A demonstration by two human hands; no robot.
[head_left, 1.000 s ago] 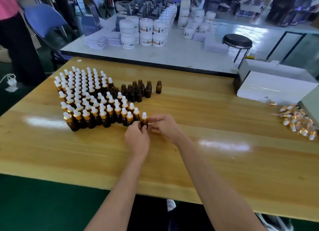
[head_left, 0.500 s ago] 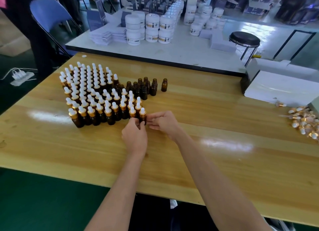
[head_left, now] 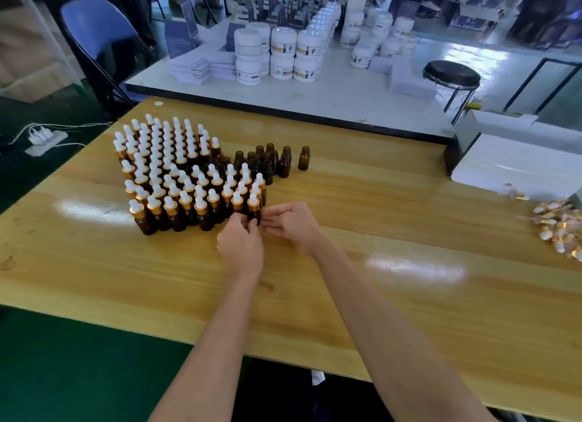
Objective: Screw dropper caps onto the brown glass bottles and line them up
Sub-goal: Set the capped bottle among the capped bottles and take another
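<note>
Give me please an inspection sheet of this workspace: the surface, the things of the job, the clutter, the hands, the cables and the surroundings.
Surface: wooden table, glossy, with patches of glare.
Job's things: capped bottles stand in rows at the left; uncapped bottles stand behind them, one apart to the right; dropper caps lie in a pile at the right edge.
Clutter: white box at the far right.
Hands: left hand and right hand both pinch the end bottle of the front row.
Cables: power strip with white cables on the floor, left.
Surroundings: white table bearing white jars; blue chair; black stool.
</note>
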